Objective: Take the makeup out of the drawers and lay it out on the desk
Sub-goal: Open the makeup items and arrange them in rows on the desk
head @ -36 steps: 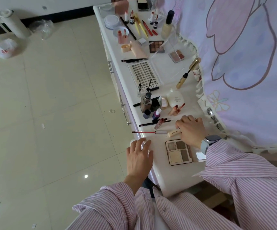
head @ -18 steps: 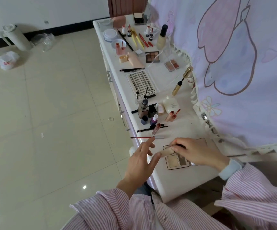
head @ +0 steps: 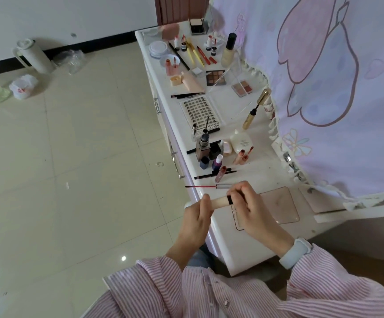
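Item: beige makeup tube (head: 218, 201), held in both hands above the near end of the white desk (head: 230, 239).

Left hand (head: 195, 222) curls its fingers round the tube's pale end; right hand (head: 253, 211) pinches the dark cap end. Beneath the right hand: pink palette lid (head: 278, 207). Just beyond the hands: thin red-tipped applicator wand (head: 206, 186), lying flat on the desk.

White desk (head: 230, 246), makeup laid along its top.
On it: lash tray (head: 201, 112), brown eyeshadow palette (head: 215, 77), gold mascara (head: 256, 109), tall foundation bottle (head: 228, 51), pink palette lid (head: 278, 205), red-tipped wand (head: 206, 186), pencils, lip glosses.
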A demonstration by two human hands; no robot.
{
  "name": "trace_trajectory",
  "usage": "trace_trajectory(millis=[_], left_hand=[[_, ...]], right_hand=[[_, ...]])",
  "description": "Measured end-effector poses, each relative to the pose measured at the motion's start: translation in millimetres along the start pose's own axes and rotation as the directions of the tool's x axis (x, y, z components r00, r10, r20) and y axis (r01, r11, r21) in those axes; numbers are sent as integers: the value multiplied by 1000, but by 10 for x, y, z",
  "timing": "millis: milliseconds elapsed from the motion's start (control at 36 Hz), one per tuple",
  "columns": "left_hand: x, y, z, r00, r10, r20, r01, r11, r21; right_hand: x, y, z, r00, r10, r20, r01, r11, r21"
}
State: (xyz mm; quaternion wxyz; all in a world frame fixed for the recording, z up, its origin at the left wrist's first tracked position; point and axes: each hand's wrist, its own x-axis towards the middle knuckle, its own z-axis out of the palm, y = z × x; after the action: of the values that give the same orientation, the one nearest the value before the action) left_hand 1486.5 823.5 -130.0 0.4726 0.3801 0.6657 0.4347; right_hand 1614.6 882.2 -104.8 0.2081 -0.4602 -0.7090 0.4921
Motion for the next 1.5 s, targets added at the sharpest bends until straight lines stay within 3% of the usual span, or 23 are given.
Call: trace_trajectory(millis=[111,167,278,361,444,583,778,833,944,1083,1361,1500], left_hand=[[15,-27,-119,1000,29,-4,-29,998,56],[16,-44,-142,999,38,19,-40,995,92],[24,-69,-123,999,30,42,-35,992,121],[27,-103,-126,1000,9,26,-12,995,100],[30,-115,-101,997,24,68,-31,994,105],[62,-87,-46,990,19,139,-29,997,74],[190,-115,-48,980,117,162,-153,961,232],[214,-156,-63,980,106,166,-142,963,228],[181,-232,-79,987,69,146,-88,988,130],[96,-332,-85,993,30,116,-39,996,81],[79,-372,-222,992,-2,123,-11,994,108],[91,-447,-375,1000,-24,-11,24,999,33]], right_hand=[[71,-41,-107,970,142,196,-168,978,121],[99,-55,-122,942,215,258,-246,965,94],[106,-45,-108,963,239,121,-253,960,118],[112,-68,-141,953,241,186,-279,935,217],[126,-81,-140,930,293,221,-331,930,162],[169,14,-83,928,366,70,-371,924,87],[159,74,-181,935,329,134,-345,930,126],[157,76,-224,943,302,140,-320,938,135],[174,134,-234,964,244,108,-244,970,-6],[240,151,-172,944,290,158,-290,957,-23],[283,150,-262,935,250,253,-190,953,-237],[300,164,-537,950,270,153,-266,963,-52]])
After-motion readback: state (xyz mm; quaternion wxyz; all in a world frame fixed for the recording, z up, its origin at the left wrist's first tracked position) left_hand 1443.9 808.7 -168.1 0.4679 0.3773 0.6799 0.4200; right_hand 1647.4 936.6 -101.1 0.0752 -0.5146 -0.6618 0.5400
